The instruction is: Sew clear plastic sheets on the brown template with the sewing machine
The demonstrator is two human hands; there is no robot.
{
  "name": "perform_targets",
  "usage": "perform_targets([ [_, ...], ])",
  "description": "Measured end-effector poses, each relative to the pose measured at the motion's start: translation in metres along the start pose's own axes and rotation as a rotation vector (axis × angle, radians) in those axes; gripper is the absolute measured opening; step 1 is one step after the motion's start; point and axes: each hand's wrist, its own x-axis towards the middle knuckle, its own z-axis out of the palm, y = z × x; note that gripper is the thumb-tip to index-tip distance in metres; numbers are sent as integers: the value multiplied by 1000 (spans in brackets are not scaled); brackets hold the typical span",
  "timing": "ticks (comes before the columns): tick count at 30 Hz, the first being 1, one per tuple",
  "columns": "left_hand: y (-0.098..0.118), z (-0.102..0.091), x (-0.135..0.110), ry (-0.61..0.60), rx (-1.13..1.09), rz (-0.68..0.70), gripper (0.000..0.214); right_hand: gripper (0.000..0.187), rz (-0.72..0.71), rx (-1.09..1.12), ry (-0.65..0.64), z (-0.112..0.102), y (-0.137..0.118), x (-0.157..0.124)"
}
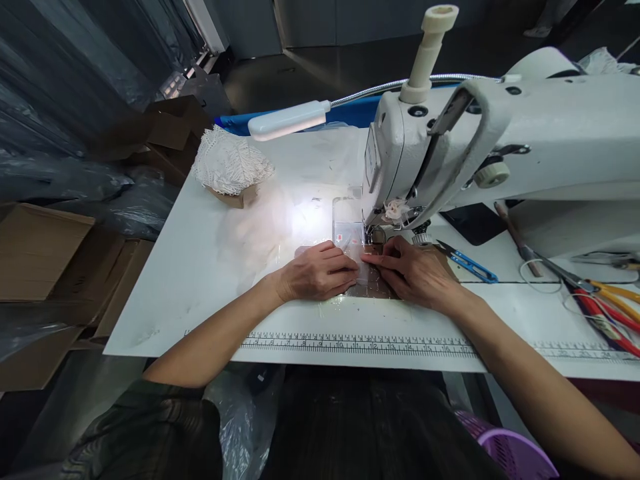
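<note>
A white sewing machine [400, 167] stands over the table, its presser foot and needle area [369, 233] just beyond my hands. A thin, sheer white fabric [364, 270] lies at the foot. My left hand [320, 272] is left of it, fingers curled together and pressed down on the fabric. From the right, my right hand [410, 270] pinches the fabric's edge in front of the foot, index finger pointing left. The fingertips of both hands nearly meet. Pale tulle-like material [255, 233] spreads left of the lit spot; its outline is washed out by glare.
White lace [231, 163] is heaped on a small box at the back left. Blue thread snips [467, 263], orange-handled scissors [615, 290] and a dark phone-like slab [475, 223] lie right. A lamp [289, 120] hangs over the table. A printed ruler [350, 343] runs along the front edge. Cardboard boxes [50, 253] stand left.
</note>
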Motion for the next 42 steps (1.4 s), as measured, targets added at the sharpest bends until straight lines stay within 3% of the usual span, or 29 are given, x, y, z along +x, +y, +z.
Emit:
perform_targets([
  [10, 0, -1, 2, -1, 38, 24, 9, 36, -1, 115, 27, -6, -3, -3],
  [14, 1, -1, 3, 16, 55, 35, 7, 37, -77, 222, -31, -12, -5, -5],
  [19, 2, -1, 3, 18, 38, 34, 5, 36, -65, 234, -74, -13, -5, -5],
  [22, -1, -4, 2, 47, -1, 9, 18, 35, -59, 257, -69, -12, -4, -4],
  [26, -9, -8, 1, 83, -7, -123, 41, 34, -44, 274, -52, -11, -5, -5],
  [31, -11, -6, 0, 0, -36, -138, 44, 37, -34, 257, -41, -11, -6, -5],
  [42, -13, -1, -6, -1, -132, -134, 39, 36, -30, 283, -65, -11, -6, -6],
])
